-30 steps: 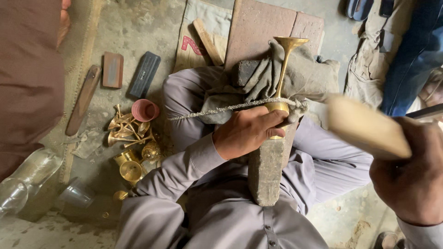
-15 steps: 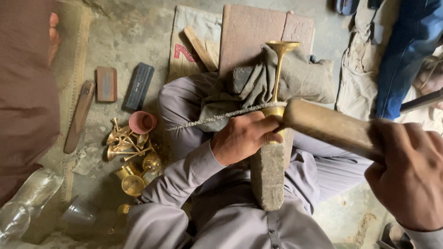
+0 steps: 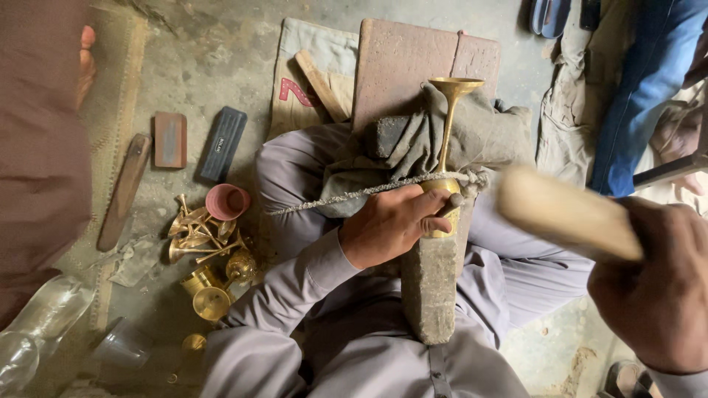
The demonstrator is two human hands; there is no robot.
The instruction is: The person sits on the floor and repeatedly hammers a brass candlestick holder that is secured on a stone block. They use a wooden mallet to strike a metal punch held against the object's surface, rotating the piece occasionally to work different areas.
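A tall brass goblet (image 3: 449, 125) lies along a grey stone block (image 3: 434, 289) on my lap, its flared mouth pointing away from me. My left hand (image 3: 394, 222) grips the goblet's lower body and pins it to the block. A rough cord (image 3: 346, 194) is wrapped around the stem and runs off to the left. My right hand (image 3: 658, 286) is closed around a wooden mallet (image 3: 566, 212), held raised to the right of the goblet and blurred.
A grey cloth (image 3: 413, 144) pads the block's far end. Several brass pieces (image 3: 208, 254) and a pink cup (image 3: 226, 201) lie on the floor at left, with a dark sharpening stone (image 3: 222, 144), a wooden block (image 3: 169, 139) and plastic bottles (image 3: 33, 332). Another person's blue-trousered leg (image 3: 638, 81) is at upper right.
The mallet swung in against the goblet half a second ago and has now drawn back to the right. My left hand kept its grip on the goblet.
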